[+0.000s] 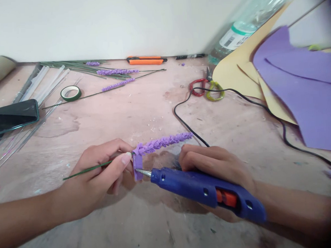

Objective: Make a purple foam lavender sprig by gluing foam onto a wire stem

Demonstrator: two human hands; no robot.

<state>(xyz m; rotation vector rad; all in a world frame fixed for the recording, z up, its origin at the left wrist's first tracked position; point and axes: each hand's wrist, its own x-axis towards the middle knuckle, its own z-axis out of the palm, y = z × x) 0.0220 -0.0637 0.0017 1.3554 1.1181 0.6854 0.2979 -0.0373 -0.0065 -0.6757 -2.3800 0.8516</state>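
Observation:
My left hand (pixel 101 169) pinches a purple foam lavender flower (pixel 163 141) by its green stem, which sticks out to the left past my wrist. A loose purple foam strip (pixel 138 163) hangs down from the base of the blossoms. In my right hand (pixel 219 165) is a blue glue gun (pixel 195 185), its cord running off behind the hand. The metal nozzle (pixel 144 172) meets the lower part of the strip, and a thin glossy line shows along the strip's left edge. My right fingers around the handle are partly hidden by the gun's body.
Finished lavender stems (pixel 118 85), green tape (pixel 71 93), glue sticks (pixel 45 83) and a phone (pixel 14 116) lie at the left. An orange cutter (pixel 146 60) rests by the wall. Scissors (pixel 198 87), purple foam sheets (pixel 303 85) and a bottle (pixel 238 33) are at the right; the black cord (pixel 284 129) crosses there.

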